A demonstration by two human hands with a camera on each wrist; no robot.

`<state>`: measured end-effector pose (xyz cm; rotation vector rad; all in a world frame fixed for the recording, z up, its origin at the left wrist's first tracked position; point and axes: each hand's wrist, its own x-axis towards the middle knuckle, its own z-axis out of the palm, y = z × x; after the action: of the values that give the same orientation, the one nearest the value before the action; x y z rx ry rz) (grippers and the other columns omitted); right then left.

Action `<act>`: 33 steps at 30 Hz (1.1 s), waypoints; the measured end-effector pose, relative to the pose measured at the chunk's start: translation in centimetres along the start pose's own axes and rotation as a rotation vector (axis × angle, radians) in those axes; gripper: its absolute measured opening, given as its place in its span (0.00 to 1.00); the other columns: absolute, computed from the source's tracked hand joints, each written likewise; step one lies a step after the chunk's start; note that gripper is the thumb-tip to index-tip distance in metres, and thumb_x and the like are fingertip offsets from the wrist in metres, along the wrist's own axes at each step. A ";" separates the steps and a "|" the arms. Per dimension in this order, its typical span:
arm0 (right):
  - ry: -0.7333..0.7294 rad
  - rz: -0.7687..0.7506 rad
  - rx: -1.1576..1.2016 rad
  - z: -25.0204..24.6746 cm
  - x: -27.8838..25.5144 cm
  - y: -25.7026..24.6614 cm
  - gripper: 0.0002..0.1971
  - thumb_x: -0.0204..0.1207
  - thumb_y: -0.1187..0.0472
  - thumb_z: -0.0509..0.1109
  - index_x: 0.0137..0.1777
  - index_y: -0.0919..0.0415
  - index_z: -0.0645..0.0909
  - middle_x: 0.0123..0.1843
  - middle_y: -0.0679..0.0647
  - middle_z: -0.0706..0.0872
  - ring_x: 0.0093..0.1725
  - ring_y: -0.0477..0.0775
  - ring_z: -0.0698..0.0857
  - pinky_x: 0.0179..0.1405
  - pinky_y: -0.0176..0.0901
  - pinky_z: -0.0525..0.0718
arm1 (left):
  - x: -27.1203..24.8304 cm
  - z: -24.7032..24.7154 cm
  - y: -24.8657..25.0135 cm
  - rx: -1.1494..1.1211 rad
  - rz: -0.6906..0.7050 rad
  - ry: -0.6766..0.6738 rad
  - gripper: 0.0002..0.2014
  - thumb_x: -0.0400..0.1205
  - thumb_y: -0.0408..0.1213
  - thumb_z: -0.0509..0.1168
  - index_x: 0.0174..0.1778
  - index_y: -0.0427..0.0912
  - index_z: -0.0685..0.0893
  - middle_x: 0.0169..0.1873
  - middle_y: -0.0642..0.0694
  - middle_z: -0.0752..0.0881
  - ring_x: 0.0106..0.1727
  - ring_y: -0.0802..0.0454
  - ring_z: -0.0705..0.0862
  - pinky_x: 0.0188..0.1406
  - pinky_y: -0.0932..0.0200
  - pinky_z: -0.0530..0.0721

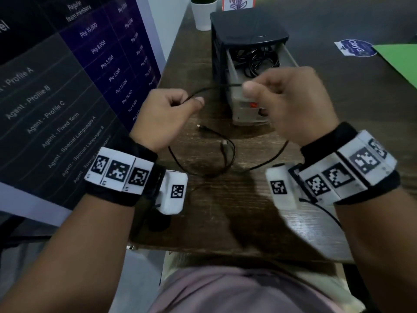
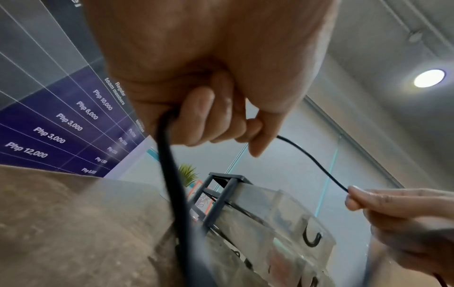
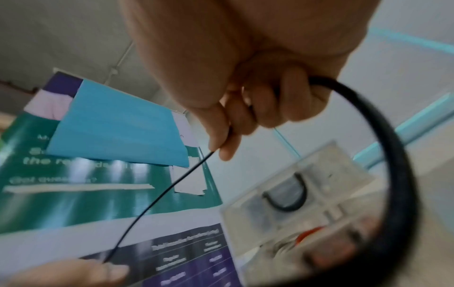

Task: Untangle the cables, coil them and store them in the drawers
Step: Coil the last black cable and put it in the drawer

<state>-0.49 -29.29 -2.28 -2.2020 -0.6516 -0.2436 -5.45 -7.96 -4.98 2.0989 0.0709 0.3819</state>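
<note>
A: Progress so far?

B: Partway. Top drawer (image 1: pixel 232 71) of the small drawer unit (image 1: pixel 248 30) pulled open, already holding a jumble of black cables (image 1: pixel 257 58); whether neatly coiled, hard to tell from here. Lower drawers showing more dark loops through the clear fronts.

A: And the one in hand?

B: Thin black cable (image 1: pixel 214 88) stretched in the air between both hands, just in front of the open drawer. Left hand (image 1: pixel 167 116) curled round it, thumb pressing it against the fingers. Right hand (image 1: pixel 291 102) pinching it between thumb and fingertips (image 3: pixel 221 147), with a wider loop curving out past the little finger.

A: Coiled yet?

B: Not yet. Rest of the length still lying loose on the bench (image 1: pixel 225 211), crossing itself in an open loop below the hands. Two plug ends (image 1: pixel 204 128) resting there too, near the drawer unit's base.

A: Tangled?

B: Probably only lightly; strands overlapping rather than knotted, though impossible to say whether one cable or two.

A: Left to do?

B: Likely: free the crossings, wind the length into a coil, drop it in a drawer, shut the drawer.
</note>
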 end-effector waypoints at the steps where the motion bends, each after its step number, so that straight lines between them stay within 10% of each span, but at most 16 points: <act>1: 0.052 0.037 -0.043 -0.6 0.2 0.6 0.10 0.83 0.47 0.68 0.47 0.50 0.88 0.34 0.37 0.85 0.35 0.37 0.83 0.33 0.28 0.76 | 0.0 -0.3 -0.7 0.006 -0.037 0.019 0.24 0.82 0.43 0.70 0.29 0.27 0.76 0.21 0.45 0.72 0.22 0.57 0.70 0.24 0.65 0.70; 5: 0.163 0.104 -0.171 -1.0 0.7 2.2 0.10 0.80 0.57 0.69 0.59 0.48 0.86 0.46 0.39 0.81 0.47 0.39 0.80 0.40 0.15 0.66 | -0.1 -0.1 -1.5 0.017 -0.101 0.009 0.22 0.83 0.44 0.69 0.28 0.32 0.77 0.21 0.47 0.70 0.21 0.59 0.67 0.23 0.63 0.67; 9: 0.084 -0.188 -0.093 0.8 -0.2 0.0 0.28 0.72 0.69 0.70 0.73 0.54 0.77 0.68 0.53 0.77 0.66 0.43 0.75 0.66 0.18 0.66 | -0.4 2.2 0.3 0.056 -0.055 -0.167 0.17 0.84 0.42 0.68 0.29 0.38 0.83 0.20 0.56 0.74 0.21 0.63 0.71 0.25 0.66 0.69; 17: -0.249 -0.078 -0.059 2.1 -0.6 -0.8 0.13 0.80 0.42 0.68 0.55 0.46 0.88 0.40 0.37 0.86 0.42 0.34 0.82 0.41 0.32 0.75 | -1.2 1.9 1.5 -0.028 0.098 -0.259 0.14 0.81 0.31 0.69 0.27 0.39 0.82 0.23 0.53 0.80 0.27 0.63 0.77 0.31 0.67 0.74; 22: 0.022 -0.007 -0.041 -0.5 -0.1 0.5 0.10 0.81 0.46 0.70 0.46 0.49 0.89 0.35 0.39 0.85 0.33 0.37 0.81 0.30 0.20 0.70 | -1.2 0.8 -0.2 -0.013 -0.018 -0.088 0.23 0.85 0.44 0.67 0.24 0.38 0.75 0.19 0.51 0.72 0.21 0.59 0.69 0.25 0.64 0.70; 29: 0.008 -0.123 -0.162 -0.1 -0.5 -1.1 0.20 0.79 0.65 0.67 0.70 0.50 0.81 0.64 0.44 0.84 0.65 0.42 0.80 0.68 0.30 0.73 | -1.4 2.3 1.2 -0.067 -0.048 -0.106 0.22 0.89 0.42 0.60 0.26 0.43 0.75 0.16 0.57 0.72 0.19 0.63 0.69 0.21 0.68 0.67; 33: -0.206 -0.154 -0.105 1.3 -0.6 -1.7 0.13 0.84 0.57 0.66 0.66 0.49 0.84 0.54 0.39 0.83 0.58 0.38 0.80 0.54 0.18 0.69 | -1.4 2.6 1.8 -0.122 0.021 -0.168 0.19 0.87 0.40 0.63 0.29 0.43 0.79 0.22 0.51 0.75 0.23 0.59 0.71 0.24 0.63 0.68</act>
<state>-1.92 -27.57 -2.24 -2.2991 -0.9429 -0.1329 -6.18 -11.37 -5.11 2.0045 -0.0713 0.2154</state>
